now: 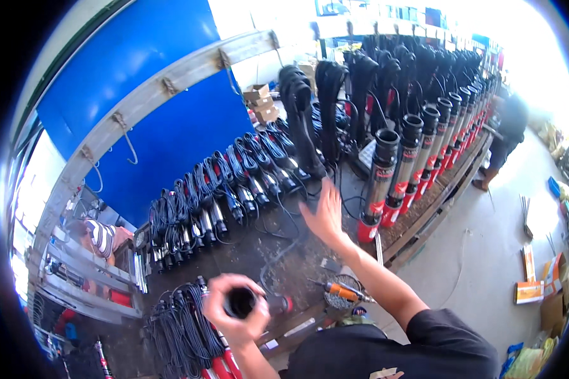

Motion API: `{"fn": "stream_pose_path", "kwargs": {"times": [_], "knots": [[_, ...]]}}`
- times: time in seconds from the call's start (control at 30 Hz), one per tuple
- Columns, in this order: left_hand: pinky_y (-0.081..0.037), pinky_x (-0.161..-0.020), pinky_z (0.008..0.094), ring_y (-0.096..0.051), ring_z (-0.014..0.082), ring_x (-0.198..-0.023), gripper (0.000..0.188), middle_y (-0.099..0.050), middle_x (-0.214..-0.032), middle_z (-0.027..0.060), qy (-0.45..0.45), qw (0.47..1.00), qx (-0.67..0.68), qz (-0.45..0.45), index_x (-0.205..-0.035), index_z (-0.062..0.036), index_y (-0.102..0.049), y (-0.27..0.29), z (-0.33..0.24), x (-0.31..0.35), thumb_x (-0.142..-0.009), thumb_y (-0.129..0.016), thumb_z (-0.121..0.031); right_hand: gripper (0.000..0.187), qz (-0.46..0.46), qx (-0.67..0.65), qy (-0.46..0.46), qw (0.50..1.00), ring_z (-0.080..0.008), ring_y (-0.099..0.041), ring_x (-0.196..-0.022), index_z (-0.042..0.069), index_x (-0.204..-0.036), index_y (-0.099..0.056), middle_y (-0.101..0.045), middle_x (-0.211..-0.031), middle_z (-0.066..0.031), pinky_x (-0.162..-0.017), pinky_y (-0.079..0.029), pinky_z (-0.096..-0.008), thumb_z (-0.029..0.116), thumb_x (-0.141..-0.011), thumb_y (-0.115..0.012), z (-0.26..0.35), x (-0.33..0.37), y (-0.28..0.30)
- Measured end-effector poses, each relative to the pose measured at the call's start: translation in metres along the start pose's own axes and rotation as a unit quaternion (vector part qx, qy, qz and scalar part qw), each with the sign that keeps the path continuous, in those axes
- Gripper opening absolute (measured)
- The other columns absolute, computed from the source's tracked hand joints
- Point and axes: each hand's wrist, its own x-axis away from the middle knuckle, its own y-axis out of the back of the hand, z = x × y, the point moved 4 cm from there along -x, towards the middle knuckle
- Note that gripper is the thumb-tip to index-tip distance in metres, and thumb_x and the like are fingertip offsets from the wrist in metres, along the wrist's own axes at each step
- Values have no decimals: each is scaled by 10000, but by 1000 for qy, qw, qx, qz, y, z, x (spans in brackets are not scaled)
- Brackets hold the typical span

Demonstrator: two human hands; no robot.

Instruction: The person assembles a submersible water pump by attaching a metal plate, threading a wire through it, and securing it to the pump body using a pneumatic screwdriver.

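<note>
Landmark: the orange driver (342,291), lying across a round container of small parts (339,302) at the near edge of the table (241,254).

Far left of driver, farther off: a bent person in a striped top (102,237). Left of driver, near side: heap of black cable bundles (180,328), red cylinders under its right edge. Left of driver and beyond: long slanting row of coiled cables (202,183) with metal cylinders attached; blue panel (152,95) behind.

Just left of driver: left hand (239,327) curled around the black tube (241,304), gripping it near its open mouth; its red end points toward the driver.

Beyond driver: hanging black cable coil (302,120). Right hand (325,215) just below it, fingers extended and parted; contact with cable, cannot tell.

Right of driver and beyond: upright metal cylinders (383,170) with red bases, in line. Far right: cardboard boxes (553,309) on the floor.
</note>
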Motion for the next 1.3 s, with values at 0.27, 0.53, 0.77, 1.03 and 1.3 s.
{"fn": "stream_pose_path", "kwargs": {"times": [0.27,0.53,0.77,1.03,1.3], "knots": [[-552,-688,387,-682,294,-725,388,-665,-841,150,-71,973,135,175,-967,-17,-611,88,-38,77,-590,-698,10,553,-152,-66,-57,985,-371,-697,-752,-36,-1129,-586,-705,-855,-167,-740,-559,-435,178,-671,-809,6,-158,-18],[-525,-614,380,-654,283,-652,256,-650,-784,132,-64,979,191,42,-881,-21,-630,136,-16,104,-724,-791,-141,507,62,-112,37,991,-273,-644,-759,-37,-1103,-576,-666,-862,-171,-734,-519,-368,106,-643,-733,132,-111,105],[-563,-688,395,-682,286,-736,244,-663,-837,112,-125,928,223,270,-878,-13,-687,97,-20,75,-658,-761,-88,723,651,-200,188,708,-260,-680,-952,24,-1255,-639,-717,-1110,-160,-893,-537,-374,280,-623,-877,110,-28,-73],[-546,-738,392,-679,272,-805,238,-657,-866,101,-103,912,238,318,-928,-55,-687,79,-17,86,-751,-768,-192,563,662,-296,-366,583,-209,-690,-725,1,-948,-687,-703,-776,-78,-671,-560,-333,558,-958,-601,77,181,-130],[-573,-709,396,-691,294,-722,211,-659,-802,134,-104,955,217,175,-832,-5,-683,117,-16,100,-671,-765,-113,812,596,155,76,785,-283,-749,-808,15,-770,-746,-742,-785,-151,-757,-580,-406,756,-915,-448,145,109,-145]]}}
